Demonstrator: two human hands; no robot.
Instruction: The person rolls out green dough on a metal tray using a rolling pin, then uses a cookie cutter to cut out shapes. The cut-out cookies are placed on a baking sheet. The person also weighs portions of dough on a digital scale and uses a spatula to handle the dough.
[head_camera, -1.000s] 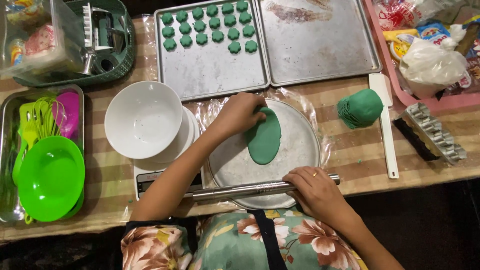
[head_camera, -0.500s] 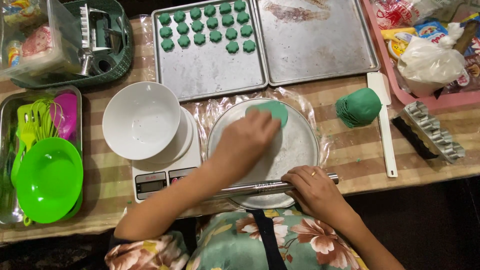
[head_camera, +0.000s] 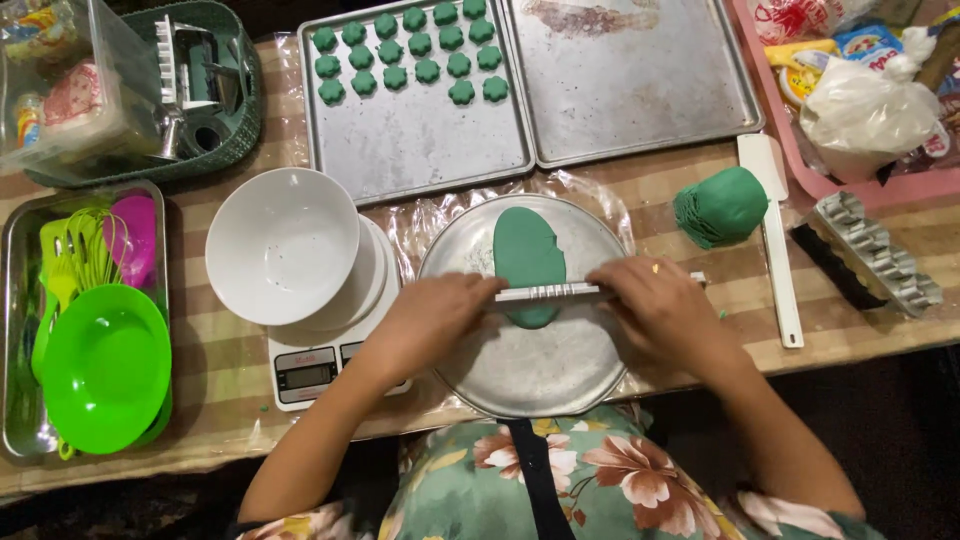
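Note:
A flat oval of green dough (head_camera: 527, 250) lies on a round metal plate (head_camera: 530, 365) in front of me. A thin metal rolling rod (head_camera: 555, 292) rests across the near part of the dough. My left hand (head_camera: 432, 322) presses on the rod's left end and my right hand (head_camera: 660, 310) on its right end. A ball of green dough (head_camera: 722, 206) sits on the table to the right of the plate.
Two baking trays at the back: the left tray (head_camera: 420, 150) holds several green flower-shaped pieces, the right tray (head_camera: 640, 100) is bare. White bowls (head_camera: 282, 245) stand on a kitchen scale (head_camera: 310, 372). Left: green plastic bowls (head_camera: 100, 365). Right: a white scraper (head_camera: 775, 240), metal cutters (head_camera: 875, 255).
My left hand left the dough and took the rod's left end. Both hands carried the rod from the plate's near edge up onto the dough.

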